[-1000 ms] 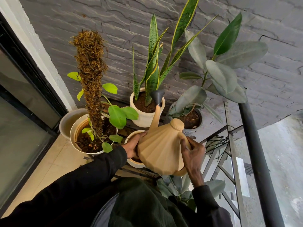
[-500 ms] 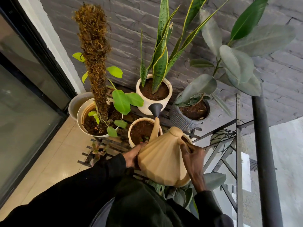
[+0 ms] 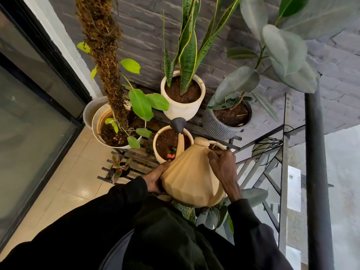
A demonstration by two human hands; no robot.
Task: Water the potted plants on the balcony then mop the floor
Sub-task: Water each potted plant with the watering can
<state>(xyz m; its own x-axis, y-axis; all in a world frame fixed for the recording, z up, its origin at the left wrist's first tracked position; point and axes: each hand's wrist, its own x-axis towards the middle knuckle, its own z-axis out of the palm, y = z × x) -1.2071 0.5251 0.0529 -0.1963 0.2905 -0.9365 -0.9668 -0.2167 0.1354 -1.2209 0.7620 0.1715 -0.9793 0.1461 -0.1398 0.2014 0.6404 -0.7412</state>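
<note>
Left hand (image 3: pixel 155 179) and right hand (image 3: pixel 222 164) grip the watering can (image 3: pixel 191 176), spout (image 3: pixel 180 143) pointing away over the small cream pot (image 3: pixel 155 151).

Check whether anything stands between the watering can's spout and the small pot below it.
Nothing visible does. Left hand and right hand hold the watering can; its spout head is right above the small pot, by the far rim.

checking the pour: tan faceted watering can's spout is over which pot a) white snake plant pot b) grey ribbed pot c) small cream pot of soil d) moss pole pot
c: the spout of the tan faceted watering can crosses the soil in the small cream pot.
</note>
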